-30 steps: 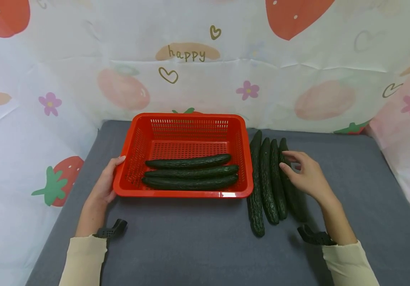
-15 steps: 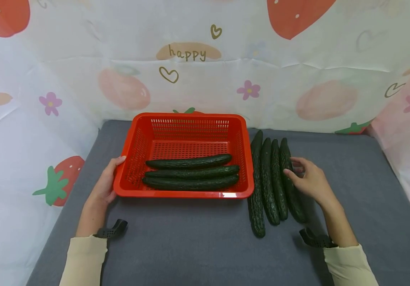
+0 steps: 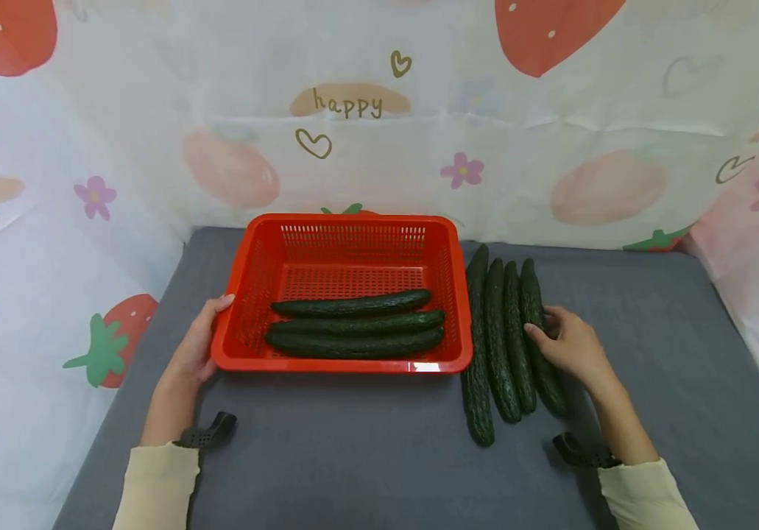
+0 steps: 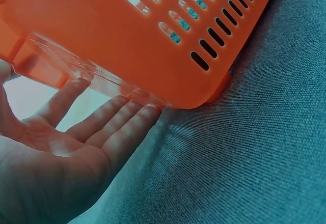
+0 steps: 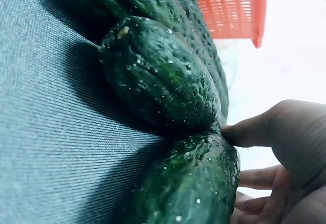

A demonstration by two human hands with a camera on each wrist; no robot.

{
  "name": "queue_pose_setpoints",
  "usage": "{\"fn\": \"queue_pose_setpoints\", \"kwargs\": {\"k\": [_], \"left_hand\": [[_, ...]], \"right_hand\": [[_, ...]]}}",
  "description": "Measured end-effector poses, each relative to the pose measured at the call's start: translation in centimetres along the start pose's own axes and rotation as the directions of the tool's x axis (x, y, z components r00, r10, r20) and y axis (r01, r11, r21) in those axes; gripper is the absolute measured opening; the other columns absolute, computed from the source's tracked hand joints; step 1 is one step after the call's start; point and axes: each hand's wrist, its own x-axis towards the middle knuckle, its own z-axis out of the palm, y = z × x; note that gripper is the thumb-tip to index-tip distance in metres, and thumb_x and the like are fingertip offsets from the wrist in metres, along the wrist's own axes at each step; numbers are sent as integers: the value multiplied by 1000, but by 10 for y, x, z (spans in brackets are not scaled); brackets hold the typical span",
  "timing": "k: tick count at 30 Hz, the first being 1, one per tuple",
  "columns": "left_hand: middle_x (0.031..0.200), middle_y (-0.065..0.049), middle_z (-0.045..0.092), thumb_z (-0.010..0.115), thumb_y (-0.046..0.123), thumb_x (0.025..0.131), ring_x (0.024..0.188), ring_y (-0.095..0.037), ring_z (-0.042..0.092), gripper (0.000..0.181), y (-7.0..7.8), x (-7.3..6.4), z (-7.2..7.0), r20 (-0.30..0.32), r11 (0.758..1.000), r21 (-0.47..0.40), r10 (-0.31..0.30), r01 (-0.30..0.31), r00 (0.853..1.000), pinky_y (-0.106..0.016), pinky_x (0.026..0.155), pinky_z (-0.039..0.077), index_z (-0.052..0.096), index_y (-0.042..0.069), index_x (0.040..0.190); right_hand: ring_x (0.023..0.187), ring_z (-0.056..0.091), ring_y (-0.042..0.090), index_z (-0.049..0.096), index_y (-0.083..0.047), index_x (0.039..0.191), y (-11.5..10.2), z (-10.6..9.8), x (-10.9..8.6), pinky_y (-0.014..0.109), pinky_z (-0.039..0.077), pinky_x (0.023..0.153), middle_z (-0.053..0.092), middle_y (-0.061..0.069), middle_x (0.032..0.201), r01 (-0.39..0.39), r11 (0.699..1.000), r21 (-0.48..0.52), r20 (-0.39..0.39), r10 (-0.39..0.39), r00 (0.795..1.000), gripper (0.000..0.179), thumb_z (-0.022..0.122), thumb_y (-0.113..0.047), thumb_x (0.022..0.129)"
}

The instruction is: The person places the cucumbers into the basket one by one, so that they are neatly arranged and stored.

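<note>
A red slotted plastic basket [image 3: 352, 364] holds three dark green cucumbers [image 3: 355, 344] lying crosswise. My left hand [image 3: 195, 346] grips its left side, thumb over the rim; in the left wrist view the fingers [image 4: 119, 124] reach under the rim's edge. Right of the basket, several more cucumbers [image 3: 500, 346] lie side by side, pointing away from me. My right hand [image 3: 571, 346] holds the rightmost cucumber [image 3: 547, 383] around its middle. In the right wrist view its thumb [image 5: 249, 132] presses into the groove beside that cucumber, with the other fingers on the opposite side.
A grey cloth covers the table [image 3: 352, 456]. Behind and to the left hangs a white printed curtain [image 3: 366, 169] with strawberries and flowers. The leftmost loose cucumber [image 3: 478, 405] lies right along the basket's right side.
My right hand has come slightly toward me along the rightmost cucumber and closed its fingers around it. The left hand and basket keep their place.
</note>
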Motion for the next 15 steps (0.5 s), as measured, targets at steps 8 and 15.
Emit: {"fn": "queue_pose_setpoints", "kwargs": {"k": [8, 15], "left_hand": [[103, 10, 72, 40, 40, 114, 86, -4, 74, 25, 1, -2, -3, -11, 1000, 3, 22, -22, 1000, -19, 79, 62, 48, 20, 126], [106, 11, 72, 39, 41, 114, 88, -5, 74, 25, -3, -3, -2, -10, 1000, 19, -3, 3, 1000, -20, 81, 62, 47, 20, 126]], "right_hand": [[124, 60, 55, 42, 12, 153, -8, 0, 2, 66, 53, 95, 57, 40, 141, -41, 999, -28, 20, 41, 999, 72, 56, -42, 108], [124, 59, 57, 41, 16, 151, -4, -5, -2, 66, 54, 95, 57, 42, 140, -46, 998, -30, 63, 48, 997, 70, 54, -38, 110]]}}
